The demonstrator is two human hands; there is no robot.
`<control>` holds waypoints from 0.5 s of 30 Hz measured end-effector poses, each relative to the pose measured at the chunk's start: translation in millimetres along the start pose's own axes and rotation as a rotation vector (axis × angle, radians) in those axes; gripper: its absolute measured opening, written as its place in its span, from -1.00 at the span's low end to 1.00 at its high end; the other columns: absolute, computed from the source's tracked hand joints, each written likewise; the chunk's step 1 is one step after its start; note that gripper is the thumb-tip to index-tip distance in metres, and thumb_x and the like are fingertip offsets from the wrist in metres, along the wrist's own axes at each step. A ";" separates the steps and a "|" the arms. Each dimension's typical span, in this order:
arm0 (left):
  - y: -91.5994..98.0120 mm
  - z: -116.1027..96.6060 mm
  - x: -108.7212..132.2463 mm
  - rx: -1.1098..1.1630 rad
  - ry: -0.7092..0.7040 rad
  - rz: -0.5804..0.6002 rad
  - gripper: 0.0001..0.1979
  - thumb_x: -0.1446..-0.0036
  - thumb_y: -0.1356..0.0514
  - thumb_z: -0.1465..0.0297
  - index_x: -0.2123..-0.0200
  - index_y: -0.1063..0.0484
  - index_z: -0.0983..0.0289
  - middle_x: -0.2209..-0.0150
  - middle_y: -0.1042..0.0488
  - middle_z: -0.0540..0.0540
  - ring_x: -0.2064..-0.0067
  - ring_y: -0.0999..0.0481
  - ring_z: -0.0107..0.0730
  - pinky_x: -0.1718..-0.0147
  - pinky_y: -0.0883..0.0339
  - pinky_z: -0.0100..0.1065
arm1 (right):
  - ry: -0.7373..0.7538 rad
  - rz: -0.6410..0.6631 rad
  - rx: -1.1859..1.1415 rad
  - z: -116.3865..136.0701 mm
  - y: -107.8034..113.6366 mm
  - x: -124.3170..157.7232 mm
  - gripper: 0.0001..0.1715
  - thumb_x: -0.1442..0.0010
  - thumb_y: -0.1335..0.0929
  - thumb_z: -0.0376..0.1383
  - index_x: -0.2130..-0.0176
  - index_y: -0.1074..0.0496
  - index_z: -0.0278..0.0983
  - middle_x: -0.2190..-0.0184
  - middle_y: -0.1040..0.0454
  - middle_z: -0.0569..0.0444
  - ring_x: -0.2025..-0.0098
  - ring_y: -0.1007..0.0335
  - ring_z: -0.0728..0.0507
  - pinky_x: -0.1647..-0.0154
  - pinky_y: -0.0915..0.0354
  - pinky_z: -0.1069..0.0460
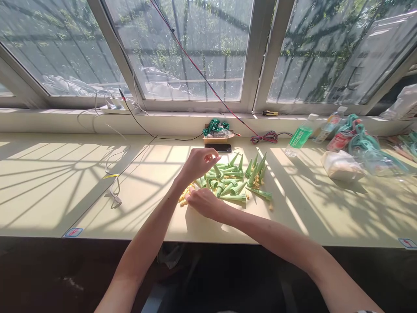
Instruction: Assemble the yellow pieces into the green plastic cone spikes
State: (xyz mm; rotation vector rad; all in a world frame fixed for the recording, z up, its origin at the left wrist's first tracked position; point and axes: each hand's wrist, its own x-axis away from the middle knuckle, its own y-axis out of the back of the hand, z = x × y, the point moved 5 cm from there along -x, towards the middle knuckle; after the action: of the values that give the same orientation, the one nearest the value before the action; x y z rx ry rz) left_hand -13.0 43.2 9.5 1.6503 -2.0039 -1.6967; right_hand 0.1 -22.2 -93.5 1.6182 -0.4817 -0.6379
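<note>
A pile of green cone-shaped plastic spikes [236, 180] lies on the pale table [65, 191], with several small yellow pieces [184, 198] at its left side. My left hand [197, 163] hovers over the left of the pile, fingers curled in a pinch; what they hold is hidden. My right hand [205, 202] reaches across under the left arm and rests, fingers down and curled, at the yellow pieces. Whether it grips one I cannot make out.
A small cardboard box with a green bag [215, 132] and a dark phone [218, 148] sit behind the pile. White and black cables [114, 174] trail at left. Bottles [299, 139], a white pouch [340, 167] and teal items [361, 139] crowd the right. Windows run along the back.
</note>
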 end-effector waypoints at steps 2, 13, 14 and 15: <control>-0.2 1.0 0.1 -0.002 0.000 -0.005 -0.77 -0.13 -0.24 0.24 0.41 -0.56 0.29 0.56 -0.49 -0.01 0.54 -0.38 -0.48 0.44 -0.25 -0.43 | -0.009 0.009 0.000 0.3 2.1 -1.8 -0.76 -0.17 -0.22 -0.62 0.30 -0.40 -0.38 0.38 -0.42 -0.01 0.47 -0.40 -0.06 0.54 -0.28 0.09; 6.3 6.5 1.1 0.009 0.038 -0.101 -0.74 -0.15 -0.22 0.21 0.38 -0.56 0.29 0.57 -0.49 -0.01 0.55 -0.38 -0.49 0.44 -0.27 -0.43 | -0.069 -0.001 0.050 3.9 7.4 1.6 -0.79 -0.18 -0.23 -0.62 0.25 -0.34 -0.40 0.37 -0.38 -0.01 0.45 -0.38 -0.05 0.54 -0.33 0.09; 8.6 6.6 1.7 0.013 0.046 -0.125 -0.74 -0.15 -0.22 0.20 0.37 -0.56 0.29 0.56 -0.50 -0.01 0.55 -0.39 -0.49 0.44 -0.27 -0.43 | -0.084 -0.017 0.060 3.9 10.5 6.9 -0.79 -0.19 -0.21 -0.61 0.25 -0.33 -0.40 0.36 -0.38 -0.02 0.45 -0.38 -0.06 0.55 -0.33 0.08; 10.9 6.5 2.4 0.015 0.053 -0.149 -0.74 -0.14 -0.23 0.20 0.36 -0.56 0.29 0.56 -0.50 -0.01 0.54 -0.39 -0.49 0.44 -0.28 -0.43 | -0.063 -0.035 0.063 5.3 14.6 13.6 -0.79 -0.20 -0.21 -0.61 0.23 -0.33 -0.40 0.35 -0.38 -0.02 0.44 -0.37 -0.06 0.57 -0.32 0.08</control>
State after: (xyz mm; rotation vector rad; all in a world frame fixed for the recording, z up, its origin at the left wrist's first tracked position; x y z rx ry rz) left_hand -25.2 44.1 13.5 1.8726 -1.9188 -1.6663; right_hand 7.7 -37.0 -81.2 1.6728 -0.5253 -0.7081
